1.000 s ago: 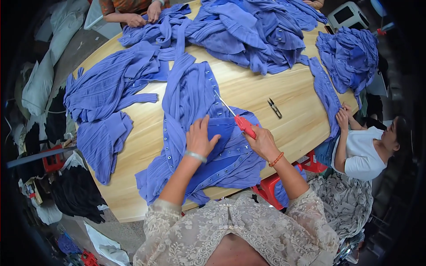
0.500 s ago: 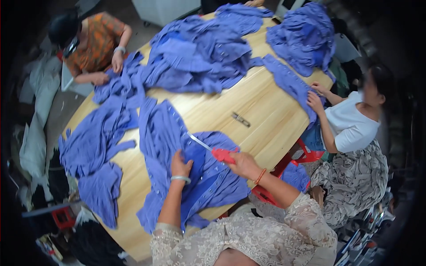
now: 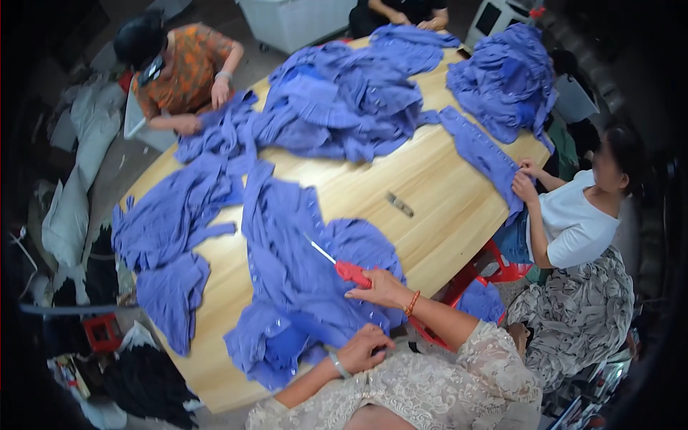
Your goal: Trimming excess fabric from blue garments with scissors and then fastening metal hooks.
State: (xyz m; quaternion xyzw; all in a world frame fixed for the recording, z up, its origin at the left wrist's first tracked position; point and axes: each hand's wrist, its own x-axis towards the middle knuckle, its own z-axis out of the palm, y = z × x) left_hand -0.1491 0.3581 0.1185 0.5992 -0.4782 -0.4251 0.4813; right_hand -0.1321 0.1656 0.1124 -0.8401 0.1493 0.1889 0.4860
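Our right hand (image 3: pixel 387 289) is clamped on the red-handled tool (image 3: pixel 352 273), which points far-left over the blue garment (image 3: pixel 279 247) stretched lengthwise away from us on the worktop (image 3: pixel 444 211). Our left hand (image 3: pixel 362 349) lies nearer us, fingers curled; we cannot tell whether it grips anything.

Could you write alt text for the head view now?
The wearer's right hand holds a red-handled tool over blue garments on a wooden table; the left hand is near its edge. Three co-workers surround it.
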